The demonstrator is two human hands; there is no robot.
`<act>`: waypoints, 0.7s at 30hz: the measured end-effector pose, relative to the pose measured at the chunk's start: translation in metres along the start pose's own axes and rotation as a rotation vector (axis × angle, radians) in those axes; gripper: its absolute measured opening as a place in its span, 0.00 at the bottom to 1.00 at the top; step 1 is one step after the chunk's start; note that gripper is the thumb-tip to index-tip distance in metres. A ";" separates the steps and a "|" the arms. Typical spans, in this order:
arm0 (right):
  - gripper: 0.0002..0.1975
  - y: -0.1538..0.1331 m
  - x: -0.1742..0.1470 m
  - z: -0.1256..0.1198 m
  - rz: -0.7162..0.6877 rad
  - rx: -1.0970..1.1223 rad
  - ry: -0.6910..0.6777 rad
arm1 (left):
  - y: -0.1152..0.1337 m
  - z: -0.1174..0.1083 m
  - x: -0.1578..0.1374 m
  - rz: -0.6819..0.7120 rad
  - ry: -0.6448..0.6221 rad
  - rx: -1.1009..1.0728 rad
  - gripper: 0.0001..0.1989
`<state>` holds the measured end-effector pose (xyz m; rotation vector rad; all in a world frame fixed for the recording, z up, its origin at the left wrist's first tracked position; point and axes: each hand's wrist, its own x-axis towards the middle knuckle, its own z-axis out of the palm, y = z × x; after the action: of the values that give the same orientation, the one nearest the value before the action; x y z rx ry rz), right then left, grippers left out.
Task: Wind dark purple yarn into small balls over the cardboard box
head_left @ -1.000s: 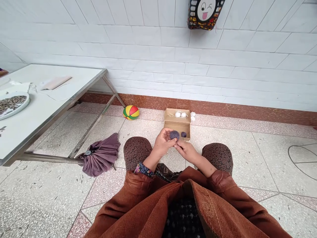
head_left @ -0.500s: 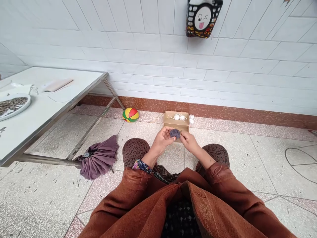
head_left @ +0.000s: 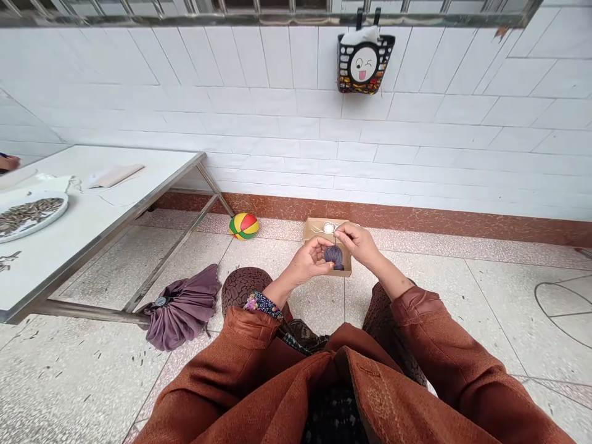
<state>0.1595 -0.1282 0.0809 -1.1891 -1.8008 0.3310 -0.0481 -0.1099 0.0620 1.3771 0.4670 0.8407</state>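
Observation:
A small ball of dark purple-grey yarn (head_left: 332, 254) sits between the thumb and fingers of my left hand (head_left: 309, 259). Just above it to the right, my right hand (head_left: 359, 244) pinches a strand of the same yarn that runs down to the ball. Below both hands a cardboard box (head_left: 311, 227) stands on the floor, partly covered by them. Inside it lies a white yarn ball (head_left: 328, 227), and a dark item shows low in the box, under the held ball; I cannot make out what it is.
At the left stands a white table (head_left: 115, 206) with a plate (head_left: 65, 206) of dried brown pieces. A folded purple umbrella (head_left: 185, 308) and a colourful ball (head_left: 244, 226) lie on the floor. A black basket (head_left: 345, 61) hangs on the wall. A wire ring (head_left: 539, 302) is at the right.
My right hand has risen from beside the yarn ball to above it, drawing out a strand. The ball has turned in my left hand. The view has tilted upward.

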 end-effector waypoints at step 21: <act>0.20 0.069 0.036 0.027 0.113 -0.009 -0.068 | -0.043 -0.034 0.062 -0.009 0.036 -0.182 0.27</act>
<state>0.1740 -0.0573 0.0410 -1.3027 -1.7984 0.4336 -0.0231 -0.0397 0.0259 1.1932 0.4132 0.8801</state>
